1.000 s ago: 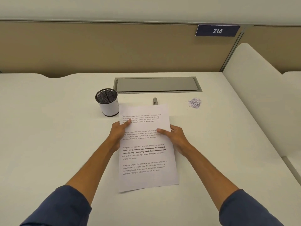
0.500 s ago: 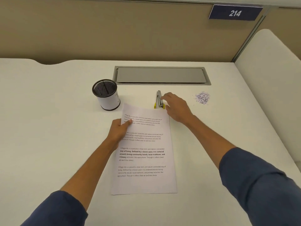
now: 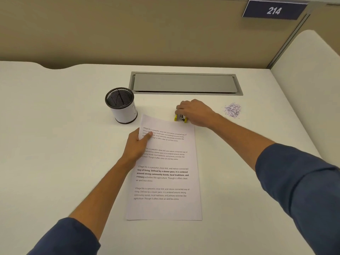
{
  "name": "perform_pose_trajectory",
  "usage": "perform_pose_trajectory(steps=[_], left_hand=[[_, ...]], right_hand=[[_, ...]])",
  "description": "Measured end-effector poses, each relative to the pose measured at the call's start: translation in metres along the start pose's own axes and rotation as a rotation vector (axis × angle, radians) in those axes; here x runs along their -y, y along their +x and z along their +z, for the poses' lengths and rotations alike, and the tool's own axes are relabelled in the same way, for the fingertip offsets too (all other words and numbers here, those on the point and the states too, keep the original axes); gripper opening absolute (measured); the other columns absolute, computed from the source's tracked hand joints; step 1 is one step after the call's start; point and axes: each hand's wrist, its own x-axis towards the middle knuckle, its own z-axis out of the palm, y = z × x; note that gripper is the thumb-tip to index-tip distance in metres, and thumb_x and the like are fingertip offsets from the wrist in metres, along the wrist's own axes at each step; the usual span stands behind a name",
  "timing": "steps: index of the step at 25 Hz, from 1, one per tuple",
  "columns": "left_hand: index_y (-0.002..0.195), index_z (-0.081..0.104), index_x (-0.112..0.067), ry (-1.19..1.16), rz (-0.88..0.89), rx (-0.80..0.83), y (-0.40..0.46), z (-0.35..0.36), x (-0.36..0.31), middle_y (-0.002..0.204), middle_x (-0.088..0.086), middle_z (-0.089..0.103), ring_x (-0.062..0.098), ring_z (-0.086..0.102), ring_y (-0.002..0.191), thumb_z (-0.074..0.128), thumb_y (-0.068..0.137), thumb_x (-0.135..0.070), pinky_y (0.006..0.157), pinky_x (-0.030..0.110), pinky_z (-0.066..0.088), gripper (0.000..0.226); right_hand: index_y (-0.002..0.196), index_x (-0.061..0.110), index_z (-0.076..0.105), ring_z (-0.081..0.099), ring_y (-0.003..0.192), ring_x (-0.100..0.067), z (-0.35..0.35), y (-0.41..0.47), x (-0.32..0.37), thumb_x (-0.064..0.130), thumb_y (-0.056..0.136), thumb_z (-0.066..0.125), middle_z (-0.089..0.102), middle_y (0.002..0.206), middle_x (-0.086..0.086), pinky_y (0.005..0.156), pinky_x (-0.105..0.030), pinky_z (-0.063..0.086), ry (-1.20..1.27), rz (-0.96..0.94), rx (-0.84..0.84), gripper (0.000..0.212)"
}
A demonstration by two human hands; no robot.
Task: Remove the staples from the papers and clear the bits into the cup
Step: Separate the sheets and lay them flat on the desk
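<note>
— Two hands, one job: your left hand pins the stapled papers flat on the desk, thumb on the top sheet's text, the other fingers hidden under the palm, likely so the sheets hold steady for the pull.

— And the right?

— Your right hand curls over the yellow-tipped staple remover just beyond the papers' top edge, fingers folded round it; only its yellow ends and a bit of metal show.

— Where is the staple?

— You cannot make one out; the top corners are too small to read, and your thumb covers part of the left one.

— The rest?

— The mesh cup stands just left of the papers' top corner, within easy reach. The pile of paper bits lies well apart, to your right, not yet cleared. Your sleeves run off the frame.
</note>
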Motion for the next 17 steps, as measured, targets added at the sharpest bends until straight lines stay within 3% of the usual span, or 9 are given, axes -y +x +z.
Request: perform_pose_trajectory(steps=[3, 7, 12, 15, 17], left_hand=[[0.112, 0.065, -0.029, -0.017, 0.017, -0.036, -0.002, -0.001, 0.001, 0.114, -0.001, 0.072, 0.021, 0.069, 0.103, 0.059, 0.093, -0.049, 0.091, 0.047, 0.055, 0.029], [0.107, 0.066, -0.022, -0.037, 0.089, -0.067, -0.006, 0.001, -0.007, 0.101, 0.001, 0.075, 0.019, 0.073, 0.089, 0.054, 0.1, -0.027, 0.081, 0.043, 0.059, 0.015], [0.107, 0.067, -0.018, -0.085, 0.088, -0.063, -0.009, 0.002, -0.012, 0.099, 0.002, 0.076, 0.019, 0.073, 0.089, 0.055, 0.1, -0.021, 0.078, 0.036, 0.059, 0.014], [0.103, 0.067, -0.02, -0.131, 0.075, -0.079, -0.014, 0.004, -0.016, 0.097, 0.002, 0.076, 0.018, 0.074, 0.085, 0.056, 0.099, -0.019, 0.074, 0.033, 0.059, 0.012], [0.101, 0.068, -0.021, -0.167, 0.063, -0.085, -0.018, 0.006, -0.02, 0.091, -0.002, 0.077, 0.016, 0.074, 0.082, 0.056, 0.099, -0.018, 0.068, 0.029, 0.059, 0.012]], right_hand=[[0.126, 0.021, 0.054, 0.053, 0.113, -0.02, 0.004, -0.006, -0.005, 0.014, 0.092, 0.057, 0.061, 0.121, 0.004, 0.08, -0.033, 0.039, 0.08, 0.042, -0.016, 0.035], [0.135, 0.022, 0.049, 0.053, 0.12, -0.021, 0.003, -0.019, -0.005, 0.033, 0.095, 0.056, 0.056, 0.133, 0.002, 0.093, -0.033, 0.038, 0.287, 0.167, -0.026, 0.042], [0.131, 0.027, 0.052, 0.055, 0.114, -0.015, -0.002, -0.033, 0.01, 0.042, 0.093, 0.056, 0.061, 0.125, 0.008, 0.096, -0.035, 0.044, 0.964, 0.367, -0.225, 0.041], [0.127, 0.029, 0.056, 0.061, 0.103, -0.01, -0.018, -0.037, 0.019, 0.037, 0.095, 0.055, 0.064, 0.115, 0.008, 0.085, -0.025, 0.047, 1.275, 0.406, -0.3, 0.034], [0.122, 0.026, 0.058, 0.063, 0.079, -0.011, -0.035, -0.039, 0.024, 0.036, 0.098, 0.05, 0.061, 0.103, 0.003, 0.069, -0.02, 0.044, 1.396, 0.462, -0.292, 0.027]])
